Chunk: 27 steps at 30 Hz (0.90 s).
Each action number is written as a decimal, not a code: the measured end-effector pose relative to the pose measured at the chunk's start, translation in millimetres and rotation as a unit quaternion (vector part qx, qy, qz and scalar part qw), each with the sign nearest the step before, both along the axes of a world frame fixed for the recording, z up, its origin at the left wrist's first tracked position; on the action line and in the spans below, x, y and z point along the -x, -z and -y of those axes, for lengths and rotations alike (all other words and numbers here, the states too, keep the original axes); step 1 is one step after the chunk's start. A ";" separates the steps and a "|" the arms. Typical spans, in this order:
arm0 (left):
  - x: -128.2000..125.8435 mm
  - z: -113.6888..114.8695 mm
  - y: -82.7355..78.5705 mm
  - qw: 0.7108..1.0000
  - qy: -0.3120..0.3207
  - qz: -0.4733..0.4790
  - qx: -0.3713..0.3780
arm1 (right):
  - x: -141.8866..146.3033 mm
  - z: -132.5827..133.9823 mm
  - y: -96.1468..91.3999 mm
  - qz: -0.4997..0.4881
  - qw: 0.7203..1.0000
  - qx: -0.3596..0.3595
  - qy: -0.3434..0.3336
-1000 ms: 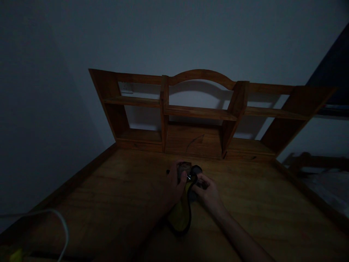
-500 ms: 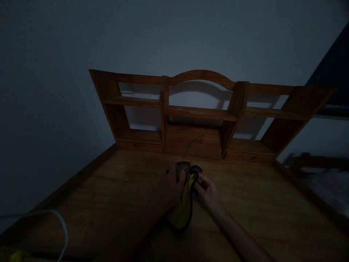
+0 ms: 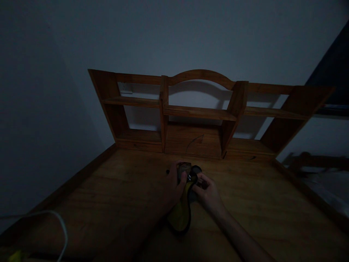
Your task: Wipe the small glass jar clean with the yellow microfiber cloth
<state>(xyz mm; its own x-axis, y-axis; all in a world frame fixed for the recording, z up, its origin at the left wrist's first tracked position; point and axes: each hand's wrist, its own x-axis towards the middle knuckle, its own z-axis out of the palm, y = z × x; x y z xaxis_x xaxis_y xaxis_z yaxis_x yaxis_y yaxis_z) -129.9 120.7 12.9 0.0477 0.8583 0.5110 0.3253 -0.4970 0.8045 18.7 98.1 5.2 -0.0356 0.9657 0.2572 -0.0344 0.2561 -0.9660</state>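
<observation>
In dim light both my hands meet over the middle of a wooden desk (image 3: 114,189). My left hand (image 3: 174,185) is wrapped round a small dark object (image 3: 184,169) with a shiny part I cannot identify. My right hand (image 3: 207,191) pinches something at the same spot, its fingers closed. A yellow cloth with a dark edge (image 3: 180,214) hangs down from between the hands onto the desk.
A wooden shelf unit (image 3: 201,112) with an arched top stands along the desk's back edge against a pale wall. A white cable (image 3: 64,227) loops at the lower left beside something yellow (image 3: 13,256). Another wooden frame (image 3: 313,162) shows at the right.
The hands shifted only slightly; the yellow cloth between them swung a little and hangs slightly lower than half a second ago.
</observation>
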 end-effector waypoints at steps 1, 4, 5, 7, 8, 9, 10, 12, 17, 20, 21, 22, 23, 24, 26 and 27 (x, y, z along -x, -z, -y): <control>0.1 0.0 -0.3 1.000 -0.002 -0.002 -0.003 | -0.4 -0.5 1.4 -0.006 1.000 0.003 -0.002; 0.7 0.1 -0.8 1.000 0.005 -0.006 0.003 | -1.4 -2.3 6.2 -0.021 1.000 0.010 -0.011; 1.0 0.2 -0.9 1.000 0.011 -0.009 0.010 | -1.7 -2.9 7.9 -0.025 1.000 0.012 -0.012; 1.4 0.2 -0.9 1.000 0.015 -0.011 0.016 | -2.2 -3.9 11.0 -0.035 0.999 0.015 -0.011; 1.6 0.2 -0.7 1.000 0.009 -0.008 0.013 | -2.4 -4.3 12.2 -0.039 0.999 0.014 -0.009; 1.7 0.1 -0.5 1.000 0.003 -0.007 0.010 | -2.6 -4.5 13.0 -0.041 0.999 0.013 -0.010; 1.8 -0.1 -0.1 1.000 0.001 -0.009 0.010 | -2.6 -4.4 13.3 -0.045 0.999 0.011 -0.012; 1.6 -0.7 1.0 1.000 0.005 -0.015 0.009 | -2.5 -3.7 12.4 -0.052 0.998 0.013 -0.019; -0.9 -3.4 5.3 1.000 -0.007 0.005 -0.001 | -1.1 -0.5 4.7 -0.062 0.998 0.022 -0.024; -1.4 -4.8 6.4 1.000 -0.008 0.011 0.010 | -0.5 0.0 2.5 -0.060 0.997 0.009 -0.039; -1.1 -5.0 6.3 1.000 -0.011 0.013 0.012 | -0.4 -0.1 2.6 -0.058 0.997 0.006 -0.041; -0.7 -5.1 6.0 1.000 -0.013 0.012 0.014 | -0.2 -0.3 2.8 -0.054 0.998 0.006 -0.042; -0.2 -5.0 5.5 1.000 -0.014 0.010 0.014 | 0.1 -0.5 3.2 -0.049 0.998 0.007 -0.040; 0.3 -4.9 5.0 1.000 -0.013 0.007 0.012 | 0.4 -0.7 3.4 -0.042 0.998 0.009 -0.039; 1.0 -4.5 4.2 1.000 -0.012 -0.001 0.004 | 1.1 -0.8 3.3 -0.030 0.999 0.004 -0.036; 1.1 -4.3 3.8 1.000 -0.009 -0.005 0.001 | 1.4 -0.7 2.8 -0.024 0.999 0.000 -0.034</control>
<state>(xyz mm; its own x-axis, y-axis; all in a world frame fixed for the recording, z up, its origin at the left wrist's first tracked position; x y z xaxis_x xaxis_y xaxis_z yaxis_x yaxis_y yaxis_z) -131.0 125.0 9.0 0.0376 0.8598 0.5093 0.3427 -0.4899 0.8016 17.3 98.8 2.5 -0.0894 0.9612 0.2610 -0.0979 0.2523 -0.9627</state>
